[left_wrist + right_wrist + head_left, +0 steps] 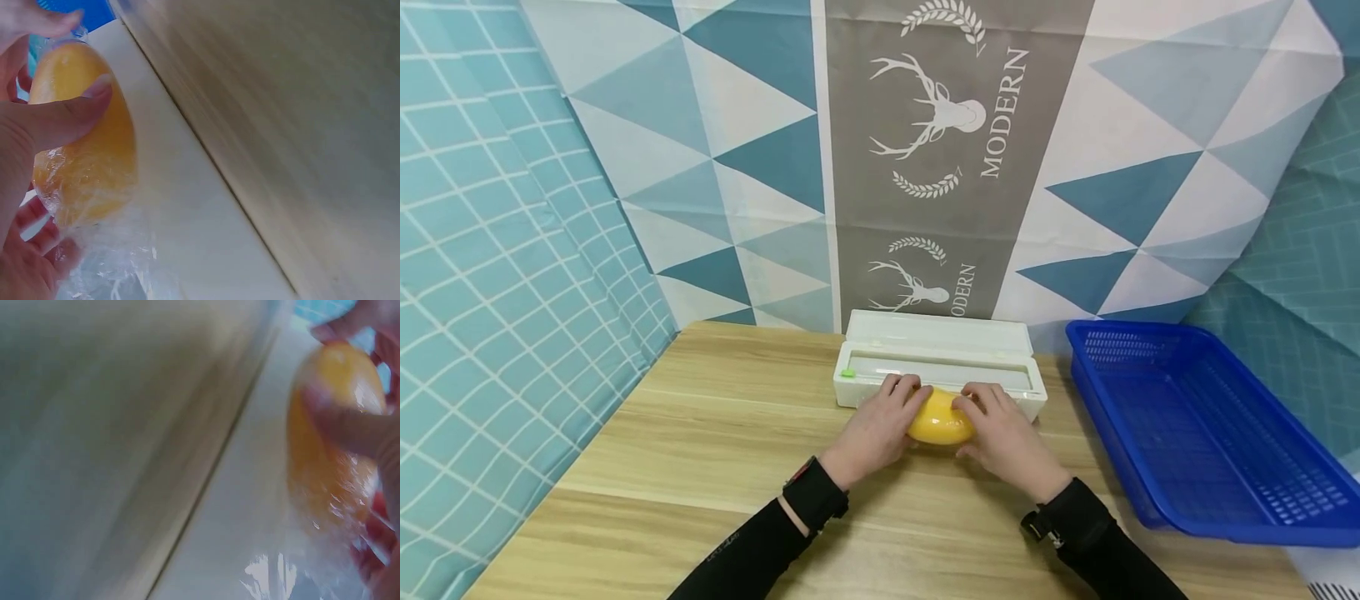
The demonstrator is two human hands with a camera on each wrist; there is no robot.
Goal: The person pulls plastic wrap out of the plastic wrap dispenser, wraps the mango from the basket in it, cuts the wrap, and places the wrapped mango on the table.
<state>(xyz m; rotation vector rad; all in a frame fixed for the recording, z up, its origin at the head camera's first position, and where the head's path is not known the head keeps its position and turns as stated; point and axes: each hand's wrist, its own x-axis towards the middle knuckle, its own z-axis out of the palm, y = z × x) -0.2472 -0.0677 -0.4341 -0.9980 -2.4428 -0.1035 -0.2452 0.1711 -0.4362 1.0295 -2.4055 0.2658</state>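
A smooth yellow mango (942, 419) is held between both hands in front of the white cling film dispenser (1037, 385). Clear cling film (103, 256) wraps the fruit and trails in loose folds past one end of it. My left hand (874, 427) grips one end, its thumb across the mango's side in the left wrist view. At the other end my right hand (1011, 442) grips the fruit, the thumb blurred over it in the right wrist view. The dispenser's lid (940, 329) stands raised behind, and a green slider (847, 373) sits at its left end.
A blue plastic basket (1138, 492) stands on the right side of the wooden table (700, 433), close to the right forearm. Patterned cloth (760, 167) hangs behind the table, and a tile-print cloth (497, 275) hangs along the left side.
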